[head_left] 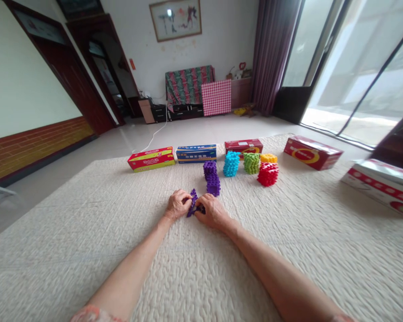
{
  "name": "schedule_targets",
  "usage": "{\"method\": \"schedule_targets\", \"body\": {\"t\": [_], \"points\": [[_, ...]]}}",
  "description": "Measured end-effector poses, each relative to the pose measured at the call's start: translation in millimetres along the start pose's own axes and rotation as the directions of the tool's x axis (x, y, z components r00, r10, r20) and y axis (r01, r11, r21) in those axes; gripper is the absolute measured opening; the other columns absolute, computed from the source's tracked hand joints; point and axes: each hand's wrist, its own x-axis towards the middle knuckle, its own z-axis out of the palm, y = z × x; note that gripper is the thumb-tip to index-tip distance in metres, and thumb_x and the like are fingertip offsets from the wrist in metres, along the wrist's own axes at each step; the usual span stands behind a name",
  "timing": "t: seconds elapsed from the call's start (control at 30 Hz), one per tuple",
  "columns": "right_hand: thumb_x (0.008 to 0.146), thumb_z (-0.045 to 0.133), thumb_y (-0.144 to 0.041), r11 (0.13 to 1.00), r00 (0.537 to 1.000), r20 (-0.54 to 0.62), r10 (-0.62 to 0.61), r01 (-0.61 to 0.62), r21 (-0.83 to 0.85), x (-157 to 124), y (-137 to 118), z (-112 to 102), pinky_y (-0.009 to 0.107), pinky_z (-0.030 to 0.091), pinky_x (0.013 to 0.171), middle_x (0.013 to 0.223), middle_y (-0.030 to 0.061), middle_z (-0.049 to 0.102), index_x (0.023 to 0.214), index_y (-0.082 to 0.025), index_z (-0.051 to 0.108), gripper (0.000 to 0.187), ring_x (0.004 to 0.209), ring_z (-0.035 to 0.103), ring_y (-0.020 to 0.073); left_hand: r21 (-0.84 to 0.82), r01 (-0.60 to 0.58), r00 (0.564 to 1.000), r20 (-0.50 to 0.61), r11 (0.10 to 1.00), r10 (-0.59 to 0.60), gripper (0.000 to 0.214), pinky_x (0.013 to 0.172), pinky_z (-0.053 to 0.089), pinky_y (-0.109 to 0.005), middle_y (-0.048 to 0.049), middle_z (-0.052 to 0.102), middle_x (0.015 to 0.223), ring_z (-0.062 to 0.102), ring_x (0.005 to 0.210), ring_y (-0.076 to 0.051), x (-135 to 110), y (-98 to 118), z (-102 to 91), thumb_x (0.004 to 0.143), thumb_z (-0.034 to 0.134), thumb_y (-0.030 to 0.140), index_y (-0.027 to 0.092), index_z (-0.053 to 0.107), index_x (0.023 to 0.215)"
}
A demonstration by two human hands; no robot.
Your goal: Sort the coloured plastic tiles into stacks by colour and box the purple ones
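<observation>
Between my two hands is a flat purple toothed building piece [192,202], standing tilted above the quilted cover. My left hand [179,204] pinches its left side. From the right, my right hand [211,211] is closed on a darker purple piece [200,208] that meets the first one; whether they are joined I cannot tell. Just beyond my hands stand stacks of purple pieces [212,180]. Farther right are a light blue stack [231,163], a green stack [251,163], a yellow stack [268,158] and a red stack [267,174].
Along the far edge of the quilted cover [87,214] lie a red-yellow box [152,159], a blue box [196,154] and a red box [243,146]. To the right are another red box [312,152] and a white-red box [383,185]. Beyond is a tiled floor [195,129].
</observation>
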Motion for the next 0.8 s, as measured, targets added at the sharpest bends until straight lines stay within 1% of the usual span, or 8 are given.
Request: {"method": "schedule_targets", "body": {"t": [0.13, 0.23, 0.37, 0.5, 0.67, 0.8], "points": [[0.067, 0.061, -0.012, 1.000, 1.000, 0.000, -0.016, 0.016, 0.018, -0.5, 2.7, -0.2, 0.028, 0.041, 0.073, 0.078, 0.0030, 0.060, 0.083, -0.018, 0.060, 0.017, 0.077, 0.054, 0.0171, 0.035, 0.019, 1.000, -0.023, 0.999, -0.018, 0.011, 0.074, 0.049, -0.029, -0.0035, 0.065, 0.075, 0.060, 0.076, -0.017, 0.7, -1.5, 1.0, 0.070, 0.057, 0.011, 0.019, 0.064, 0.070], [0.068, 0.059, -0.010, 0.999, 1.000, -0.021, -0.015, 0.016, 0.036, -1.4, 5.9, 1.0, 0.028, 0.042, 0.074, 0.081, 0.0032, 0.059, 0.087, -0.018, 0.059, 0.021, 0.079, 0.053, 0.0169, 0.036, 0.037, 0.999, -0.021, 0.999, -0.036, 0.011, 0.073, 0.049, -0.029, -0.0039, 0.065, 0.076, 0.060, 0.075, -0.017, 0.2, -0.9, 0.7, 0.069, 0.057, 0.011, 0.018, 0.064, 0.074], [0.071, 0.058, -0.009, 0.997, 0.997, -0.071, 0.030, -0.024, 0.075, -2.0, 9.8, 4.7, 0.028, 0.044, 0.075, 0.085, 0.0038, 0.057, 0.091, -0.018, 0.057, 0.022, 0.079, 0.054, 0.0163, -0.026, 0.017, 1.000, 0.008, 1.000, -0.017, 0.017, 0.072, 0.049, -0.028, -0.0037, 0.066, 0.076, 0.060, 0.073, -0.017, -1.3, 1.2, -1.5, 0.071, 0.055, 0.011, 0.018, 0.065, 0.082], [0.073, 0.058, -0.010, 0.993, 0.994, -0.098, 0.057, -0.046, 0.106, -2.1, 11.1, 5.5, 0.028, 0.045, 0.074, 0.086, 0.0030, 0.055, 0.091, -0.019, 0.055, 0.020, 0.078, 0.054, 0.0158, -0.048, -0.020, 0.999, 0.023, 0.999, 0.022, 0.022, 0.075, 0.049, -0.029, -0.0038, 0.068, 0.077, 0.061, 0.075, -0.017, -2.0, -0.4, -1.9, 0.070, 0.052, 0.008, 0.018, 0.066, 0.084], [0.073, 0.055, -0.008, 0.988, 0.992, -0.117, 0.055, -0.037, 0.151, -3.7, 10.5, 2.4, 0.028, 0.045, 0.077, 0.090, 0.0035, 0.055, 0.094, -0.019, 0.055, 0.023, 0.082, 0.054, 0.0160, -0.082, -0.044, 0.999, 0.012, 0.996, 0.045, 0.020, 0.079, 0.049, -0.030, -0.0053, 0.071, 0.086, 0.064, 0.084, -0.018, -2.2, -3.6, 0.0, 0.079, 0.050, 0.013, 0.018, 0.067, 0.087], [0.069, 0.050, -0.005, 0.962, 0.979, -0.196, 0.056, 0.000, 0.273, -2.1, 9.2, 2.3, 0.029, 0.045, 0.078, 0.091, 0.0043, 0.055, 0.089, -0.019, 0.057, 0.025, 0.084, 0.053, 0.0160, -0.053, -0.048, 0.998, 0.030, 0.997, 0.050, 0.017, 0.076, 0.049, -0.030, -0.0060, 0.070, 0.083, 0.063, 0.081, -0.019, -2.1, -2.6, -0.3, 0.081, 0.052, 0.016, 0.017, 0.067, 0.088]]}}
